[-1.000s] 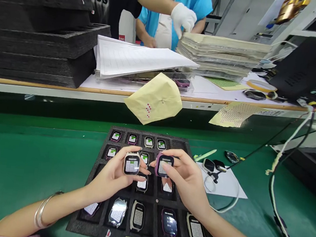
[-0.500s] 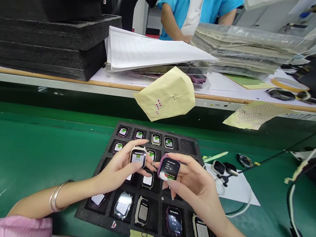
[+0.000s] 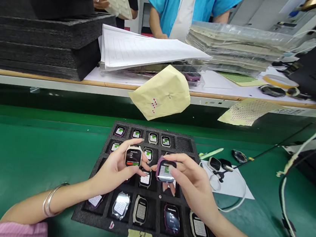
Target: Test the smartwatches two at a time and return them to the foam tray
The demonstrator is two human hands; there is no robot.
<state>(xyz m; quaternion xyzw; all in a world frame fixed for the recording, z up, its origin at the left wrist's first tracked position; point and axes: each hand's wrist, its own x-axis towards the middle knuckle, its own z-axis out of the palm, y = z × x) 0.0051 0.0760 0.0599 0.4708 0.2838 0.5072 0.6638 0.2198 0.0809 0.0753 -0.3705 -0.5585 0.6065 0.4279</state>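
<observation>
My left hand [image 3: 114,172] is closed around a cream-cased smartwatch body [image 3: 133,157] whose screen is dark with a small line of text. My right hand [image 3: 193,185] grips a purple-cased smartwatch body [image 3: 165,170] with a lit screen, thumb on its top edge. Both hands hover over a black foam tray [image 3: 100,199] on the green belt [image 3: 28,157]. The tray's pockets hold several more watch bodies with lit screens; one pocket at the far right of the back row is vacant. A yellow label sits on the tray's near edge.
A white paper [image 3: 230,182] right of the tray carries watch bodies and a cable. A yellow sheet [image 3: 162,92] hangs from the shelf edge. Stacked black foam trays [image 3: 38,40], papers [image 3: 145,50] and film stacks [image 3: 237,44] sit on the shelf. Two people stand behind. Cables [image 3: 287,186] hang at right.
The cream watch's screen went from a lit grid to dark with text. My right hand tilted the purple watch, then levelled it. The person behind lifted a sheet away from the stack.
</observation>
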